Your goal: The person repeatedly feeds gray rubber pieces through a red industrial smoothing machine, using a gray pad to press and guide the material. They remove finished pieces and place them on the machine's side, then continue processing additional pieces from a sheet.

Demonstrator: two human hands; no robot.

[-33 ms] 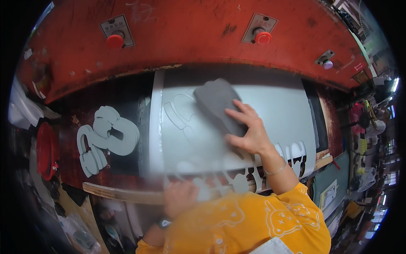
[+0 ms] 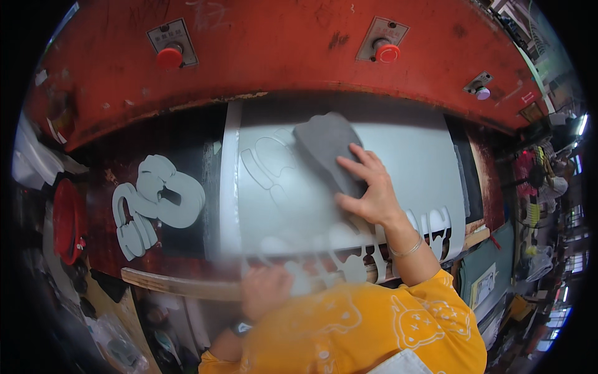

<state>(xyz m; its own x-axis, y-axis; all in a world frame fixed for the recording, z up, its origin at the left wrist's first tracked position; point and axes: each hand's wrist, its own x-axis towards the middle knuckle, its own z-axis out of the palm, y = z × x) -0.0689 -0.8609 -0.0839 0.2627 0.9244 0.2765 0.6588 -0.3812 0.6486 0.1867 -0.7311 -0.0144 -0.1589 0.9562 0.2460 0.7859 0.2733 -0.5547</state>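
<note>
My right hand [image 2: 372, 190] grips the near right side of a thick grey shaped block [image 2: 327, 146], thumb on one edge and fingers spread over the top. Beneath it lies a pale grey-white sheet [image 2: 405, 156] of material. Left of the block, curved cut outlines [image 2: 260, 168] show in the sheet. Along its near edge, cut-out openings leave a thin web [image 2: 352, 268]. My left hand [image 2: 265, 290] is at the sheet's near left edge, beside the wooden rail. Blur hides its fingers, and I cannot tell whether it holds the sheet.
Stacked pale cut pieces [image 2: 177, 193] lie on the left of the bed. A red machine front [image 2: 280, 50] with two red push buttons [image 2: 387, 54] runs across the far side. A wooden rail [image 2: 180, 283] borders the near edge. A red container [image 2: 67, 221] stands far left.
The grey block and my right hand have shifted slightly to the right, uncovering a little more of the cut outlines. My left hand looks unmoved.
</note>
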